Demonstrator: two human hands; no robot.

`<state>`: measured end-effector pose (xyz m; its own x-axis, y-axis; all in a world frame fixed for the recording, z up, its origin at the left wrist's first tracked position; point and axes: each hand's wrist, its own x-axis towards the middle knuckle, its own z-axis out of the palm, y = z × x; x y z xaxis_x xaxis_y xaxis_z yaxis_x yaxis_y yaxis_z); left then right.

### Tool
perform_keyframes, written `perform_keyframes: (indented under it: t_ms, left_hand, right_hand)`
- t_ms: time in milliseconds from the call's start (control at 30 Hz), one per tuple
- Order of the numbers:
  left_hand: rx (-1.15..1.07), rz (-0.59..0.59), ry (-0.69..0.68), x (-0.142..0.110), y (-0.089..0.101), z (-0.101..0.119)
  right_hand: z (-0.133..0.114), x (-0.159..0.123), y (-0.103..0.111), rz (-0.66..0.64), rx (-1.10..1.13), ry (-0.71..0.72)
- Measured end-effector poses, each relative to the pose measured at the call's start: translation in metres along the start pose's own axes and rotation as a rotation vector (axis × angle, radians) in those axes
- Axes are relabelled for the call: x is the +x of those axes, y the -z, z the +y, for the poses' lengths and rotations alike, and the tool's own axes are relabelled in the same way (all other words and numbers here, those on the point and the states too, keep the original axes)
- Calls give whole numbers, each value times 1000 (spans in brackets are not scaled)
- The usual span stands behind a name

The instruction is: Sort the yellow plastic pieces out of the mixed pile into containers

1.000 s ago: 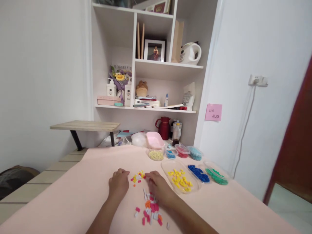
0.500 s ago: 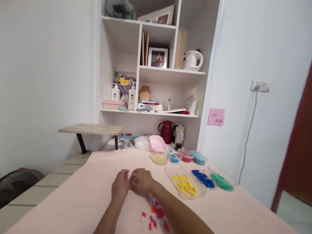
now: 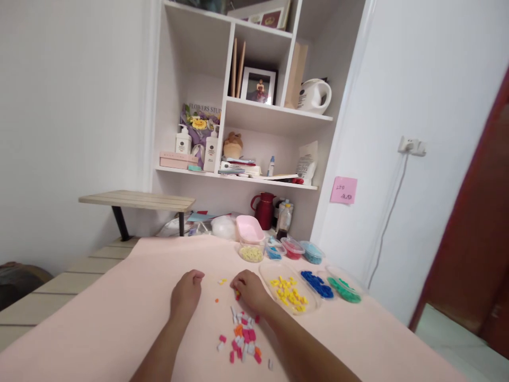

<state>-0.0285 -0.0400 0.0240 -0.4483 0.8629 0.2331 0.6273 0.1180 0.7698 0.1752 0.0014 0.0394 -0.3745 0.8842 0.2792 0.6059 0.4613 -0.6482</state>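
Observation:
My left hand (image 3: 186, 295) rests on the pink tabletop with its fingers curled inward; whatever it may hold is hidden. To its right, my right hand (image 3: 251, 291) is bent down with fingers closed about small red and yellow blocks (image 3: 237, 294), partly covered by the fingers. Between the hands lie a few small yellow and white blocks (image 3: 221, 281) and one orange block (image 3: 217, 301). Nearer to me, between my forearms, is a loose pile of pink, white and orange blocks (image 3: 245, 335).
Right of my right hand stands a clear tray of yellow blocks (image 3: 317, 309), beside dark blue blocks (image 3: 317, 285) and a tub of green ones (image 3: 345, 289). Behind are tubs of cream (image 3: 251, 253), blue, red and light blue pieces, a pink box (image 3: 249, 228) and a red jug (image 3: 264, 210).
My hands were close together and have moved apart, the left one leftward. Small yellow, white and orange blocks now show between them, and the pile is less covered. The view has tilted.

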Motion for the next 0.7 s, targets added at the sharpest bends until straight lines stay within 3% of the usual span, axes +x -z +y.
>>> perform_keyframes:
  t_ms: [267, 367, 533, 700]
  left_hand:
    - [4, -18, -89, 2, -3, 1]
    - [7, -22, -109, 3, -3, 0]
    - [4, -20, -103, 4, -2, 1]
    - [-20, -21, -77, 6, -3, 1]
  right_hand:
    - [15, -27, 20, 95, 184, 2]
    - [17, -32, 21, 114, 131, -14]
    - [17, -37, 23, 36, -53, 33]
    - [23, -43, 27, 17, -62, 22]
